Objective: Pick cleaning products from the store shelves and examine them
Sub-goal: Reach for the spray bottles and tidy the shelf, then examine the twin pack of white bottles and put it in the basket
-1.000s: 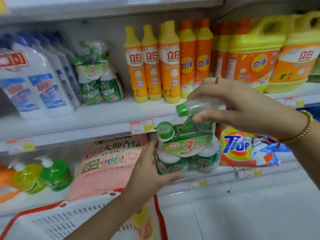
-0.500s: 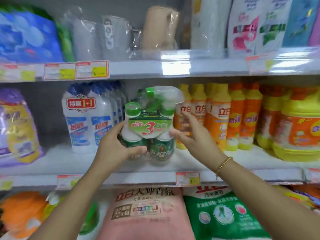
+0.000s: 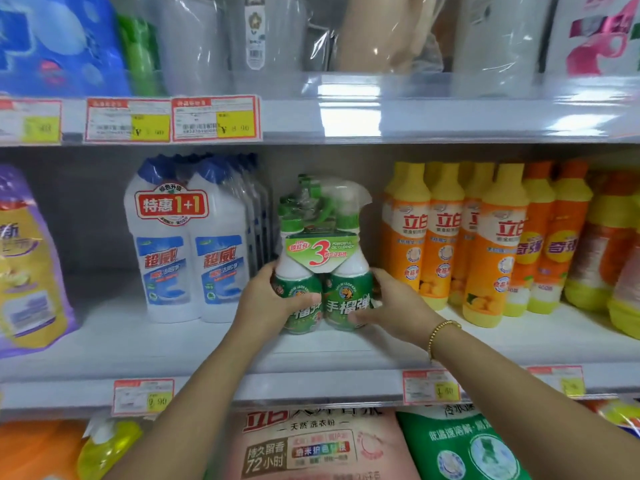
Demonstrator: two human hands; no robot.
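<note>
On the middle shelf (image 3: 173, 344) before you stands a shrink-wrapped twin pack (image 3: 323, 271) of green-and-white spray-cleaner bottles, joined by a green card collar printed with a large red "3". One bottle carries a clear trigger sprayer; the other has a green screw cap. The pack is upright, its base level with the shelf surface. Whether it rests there or is held just above cannot be told.

Your left hand (image 3: 273, 303) grips the left bottle, thumb laid across its green label and fingers curled round its side. Your right hand (image 3: 391, 310) grips the right bottle from the other side, thumb pressed low on the label and fingers wrapped behind. A gold bead bracelet (image 3: 441, 332) circles the right wrist.

Just left of the pack stand white toilet-cleaner bottles with blue caps (image 3: 187, 258), banded in pairs under a red "1+1" sticker. Just right stands a row of orange dish-soap bottles with yellow caps (image 3: 450, 244).

Red-bordered price tags (image 3: 214, 119) line the shelf edge above. Below the middle shelf lie a pink laundry-powder bag (image 3: 311, 445) and a green bag (image 3: 460, 448).
</note>
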